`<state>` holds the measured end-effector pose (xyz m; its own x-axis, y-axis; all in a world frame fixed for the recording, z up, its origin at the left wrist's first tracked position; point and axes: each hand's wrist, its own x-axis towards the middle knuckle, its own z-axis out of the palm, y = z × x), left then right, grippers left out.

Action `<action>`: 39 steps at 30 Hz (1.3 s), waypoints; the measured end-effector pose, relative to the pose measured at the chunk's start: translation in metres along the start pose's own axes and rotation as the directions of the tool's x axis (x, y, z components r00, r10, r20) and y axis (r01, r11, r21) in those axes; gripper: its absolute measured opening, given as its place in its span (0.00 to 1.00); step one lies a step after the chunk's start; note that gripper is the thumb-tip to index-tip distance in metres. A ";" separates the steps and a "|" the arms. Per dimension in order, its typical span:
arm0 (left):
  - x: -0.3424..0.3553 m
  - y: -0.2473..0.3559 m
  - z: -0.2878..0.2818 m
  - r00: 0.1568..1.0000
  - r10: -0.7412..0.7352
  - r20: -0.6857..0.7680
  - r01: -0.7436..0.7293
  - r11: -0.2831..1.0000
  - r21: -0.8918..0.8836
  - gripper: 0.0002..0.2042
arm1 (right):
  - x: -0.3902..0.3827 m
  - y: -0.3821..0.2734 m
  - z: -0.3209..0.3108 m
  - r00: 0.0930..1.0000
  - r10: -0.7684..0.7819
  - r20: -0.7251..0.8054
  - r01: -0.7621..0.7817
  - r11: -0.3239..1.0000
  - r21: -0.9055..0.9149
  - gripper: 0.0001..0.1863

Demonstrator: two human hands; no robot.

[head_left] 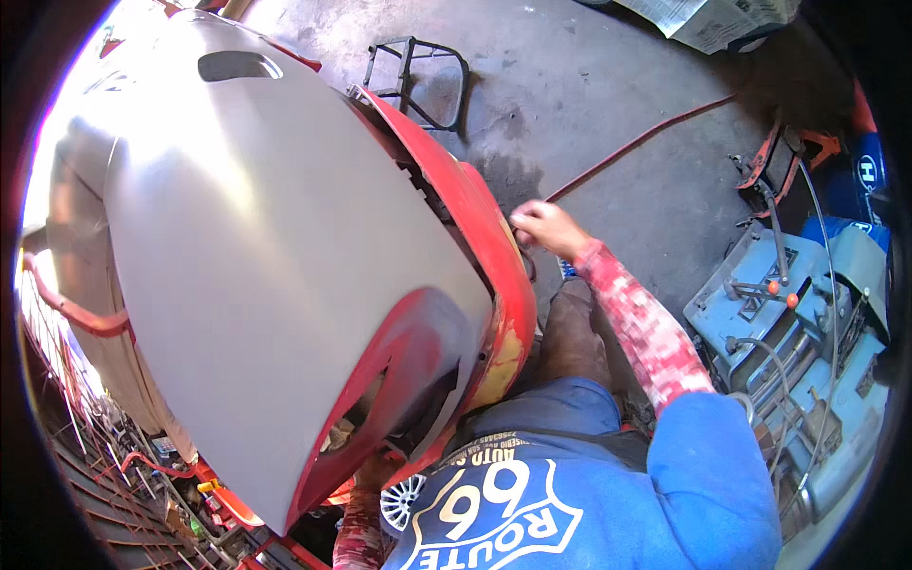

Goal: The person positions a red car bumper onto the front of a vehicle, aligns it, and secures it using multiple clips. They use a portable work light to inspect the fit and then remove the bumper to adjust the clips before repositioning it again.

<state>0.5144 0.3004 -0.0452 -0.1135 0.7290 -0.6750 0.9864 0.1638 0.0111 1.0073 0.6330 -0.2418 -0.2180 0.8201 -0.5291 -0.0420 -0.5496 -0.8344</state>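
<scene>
A car's front end fills the left: a grey primed hood (266, 256) over a red bumper (484, 237) with a patch of yellowish filler low on its corner. My right hand (546, 228), in a red patterned sleeve, rests on the bumper's outer edge with its fingers curled against the red panel. My left hand (375, 472) reaches under the bumper's lower corner by the wheel arch. It is mostly hidden, and I cannot tell what it grips. My blue shirt fills the bottom of the view.
A red hose (646, 138) runs across the concrete floor from near my right hand. A black metal stand (418, 81) sits behind the bumper. A grey-blue machine (788, 323) with levers stands at right, newspapers (712, 19) at top right, an alloy wheel (404, 499) below.
</scene>
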 end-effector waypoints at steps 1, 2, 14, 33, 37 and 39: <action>0.000 -0.006 0.002 0.991 0.117 -0.066 -0.124 0.987 -0.107 0.23 | 0.026 -0.014 0.011 0.995 -0.081 -0.062 0.069 0.982 -0.175 0.30; 0.000 -0.013 0.006 0.988 0.143 -0.059 -0.146 0.988 -0.050 0.23 | 0.049 -0.027 0.021 0.999 -0.038 -0.038 0.029 0.979 -0.202 0.37; 0.005 -0.003 0.004 0.999 -0.010 0.032 0.013 0.998 -0.065 0.24 | 0.124 -0.095 0.064 0.998 -0.048 0.046 0.064 0.885 -0.462 0.42; -0.006 0.005 -0.003 0.996 -0.026 0.087 0.031 0.998 -0.062 0.24 | 0.043 -0.121 0.067 0.961 -0.084 0.262 0.237 0.736 -0.634 0.54; -0.003 0.005 -0.005 0.996 -0.020 0.089 0.025 0.998 -0.053 0.24 | 0.042 -0.122 0.068 0.950 -0.122 0.287 0.280 0.739 -0.613 0.54; -0.001 0.006 -0.005 0.996 -0.011 0.086 0.015 0.999 -0.049 0.24 | 0.040 -0.121 0.067 0.949 -0.141 0.281 0.294 0.714 -0.636 0.53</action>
<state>0.5194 0.3042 -0.0409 -0.1134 0.6677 -0.7357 0.9776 0.2073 0.0374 0.9383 0.7219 -0.1521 -0.4752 0.8109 -0.3416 0.5256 -0.0497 -0.8493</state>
